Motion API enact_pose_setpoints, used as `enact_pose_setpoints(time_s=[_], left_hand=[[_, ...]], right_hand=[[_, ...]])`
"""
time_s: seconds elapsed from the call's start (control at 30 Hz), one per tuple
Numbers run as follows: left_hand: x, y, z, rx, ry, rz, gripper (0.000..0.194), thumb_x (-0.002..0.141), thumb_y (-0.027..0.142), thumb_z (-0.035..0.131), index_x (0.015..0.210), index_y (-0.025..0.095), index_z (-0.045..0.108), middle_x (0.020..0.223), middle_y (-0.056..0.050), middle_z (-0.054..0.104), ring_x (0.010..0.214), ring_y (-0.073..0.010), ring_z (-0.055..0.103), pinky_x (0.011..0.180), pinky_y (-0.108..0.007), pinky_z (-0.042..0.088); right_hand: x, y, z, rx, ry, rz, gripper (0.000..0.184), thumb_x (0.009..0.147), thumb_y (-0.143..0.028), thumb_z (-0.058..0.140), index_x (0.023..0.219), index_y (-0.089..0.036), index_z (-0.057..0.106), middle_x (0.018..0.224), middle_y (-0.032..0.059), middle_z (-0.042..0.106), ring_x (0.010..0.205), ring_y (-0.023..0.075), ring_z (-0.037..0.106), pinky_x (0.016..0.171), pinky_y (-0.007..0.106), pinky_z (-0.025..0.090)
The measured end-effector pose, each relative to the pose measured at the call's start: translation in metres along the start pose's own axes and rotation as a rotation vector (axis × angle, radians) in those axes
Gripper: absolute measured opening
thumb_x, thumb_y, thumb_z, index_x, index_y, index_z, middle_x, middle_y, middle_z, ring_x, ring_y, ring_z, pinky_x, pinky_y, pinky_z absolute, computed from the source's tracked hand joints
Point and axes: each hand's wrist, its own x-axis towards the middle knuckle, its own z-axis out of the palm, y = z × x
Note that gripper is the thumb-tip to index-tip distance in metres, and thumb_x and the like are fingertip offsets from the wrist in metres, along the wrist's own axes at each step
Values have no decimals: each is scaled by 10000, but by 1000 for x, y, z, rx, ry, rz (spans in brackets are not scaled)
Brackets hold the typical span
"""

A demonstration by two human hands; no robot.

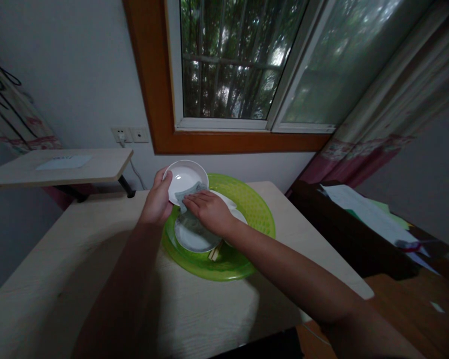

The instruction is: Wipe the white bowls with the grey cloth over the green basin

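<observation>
A small white dish (187,173) is tilted toward me, gripped at its left rim by my left hand (157,199), thumb on the inner edge. My right hand (211,212) presses a grey-green cloth (189,193) against the dish's lower inside. Below both hands lies a green round basin (256,214) with a patterned surface. In it sit a larger white plate (196,239), partly shaded, and more white dishware (239,216) mostly covered by my right hand. The light ends of what look like chopsticks (214,253) poke out beside the plate.
The basin rests on a pale wooden table (97,279). A raised shelf (108,162) with a paper sheet stands at the left. Behind are a wall socket (129,134) and a window. Papers (374,214) lie on a dark surface at the right.
</observation>
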Motion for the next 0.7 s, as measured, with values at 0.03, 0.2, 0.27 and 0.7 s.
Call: enact_pose_setpoints(time_s=[0.03,0.2,0.27,0.7], left_hand=[[-1,-2,3,-12,10,10,404,882,412,758,1209,223,617,1021,-52,728,1007,-227,704,854,-308,574],[-4,-3,8,-33,9,1,386,877,405,765,1184,239,603,1024,-53,713,986,-222,698,833,-304,570],[-3,0,5,-22,-9,-28,400,853,377,779,1180,238,595,1027,-53,706,974,-224,696,825,-308,568],[1,38,-27,202,-89,-190,424,775,229,782,1170,200,632,953,-32,691,802,-164,641,653,-219,501]], right_hand=[[0,-1,0,5,-2,14,253,1056,-143,566,1272,-124,695,1234,146,774,1072,238,742,1011,413,550],[0,-1,-2,41,-3,31,260,1055,-151,576,1289,-120,686,1220,143,777,1073,234,743,1002,397,549],[0,-1,-3,38,-7,23,257,1057,-159,575,1286,-118,685,1220,143,778,1064,237,744,993,399,552],[3,-1,-5,16,-12,-142,135,1034,-155,614,1093,-128,732,1093,121,796,1042,240,730,1017,425,531]])
